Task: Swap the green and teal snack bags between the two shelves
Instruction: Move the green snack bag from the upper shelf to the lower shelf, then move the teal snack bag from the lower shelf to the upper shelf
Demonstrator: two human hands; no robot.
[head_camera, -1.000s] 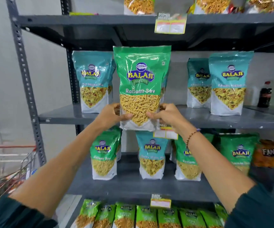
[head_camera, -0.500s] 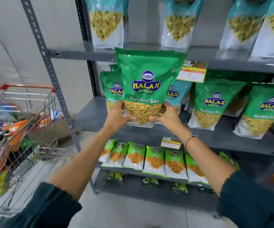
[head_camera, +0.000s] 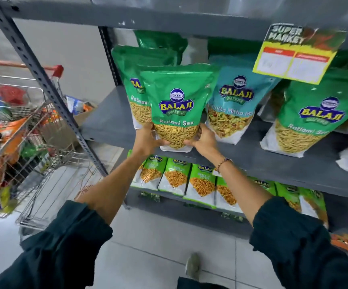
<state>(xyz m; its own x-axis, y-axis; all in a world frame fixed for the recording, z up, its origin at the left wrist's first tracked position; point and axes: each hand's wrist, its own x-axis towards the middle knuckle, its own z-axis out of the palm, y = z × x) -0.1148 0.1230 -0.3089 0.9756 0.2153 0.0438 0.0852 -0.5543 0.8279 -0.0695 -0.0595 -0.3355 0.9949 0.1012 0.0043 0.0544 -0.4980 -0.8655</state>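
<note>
- Both hands grip one green snack bag (head_camera: 176,105) at its lower corners: the left hand (head_camera: 149,140) closes on the bottom-left corner and the right hand (head_camera: 203,140) on the bottom-right, thumbs across the clear window. The bag stands upright with its base at the front edge of the middle shelf (head_camera: 106,119), near that shelf's left end.
- Metal rack: a perforated grey upright (head_camera: 43,80) slants down the left side; the upper shelf edge (head_camera: 168,19) spans the top of the view.
- Shopping cart (head_camera: 20,126), left of the rack and apart from it, holds mixed packets; its handle is red.
- Second green bag (head_camera: 131,80) stands just behind and to the left of the held bag, partly covered by it.
- Teal snack bag (head_camera: 233,101) stands on the same shelf, just right of the held bag; whether the two touch cannot be told.
- Another green bag (head_camera: 312,117) stands further right along the shelf, tilted, well apart from the hands.
- Row of smaller light-green packets (head_camera: 175,174) lines the front edge of the lower shelf, below the forearms.
- Yellow price tag (head_camera: 294,55) hangs from the upper shelf edge, above the teal bag.
- Beaded bracelet (head_camera: 224,162) circles the right wrist.
</note>
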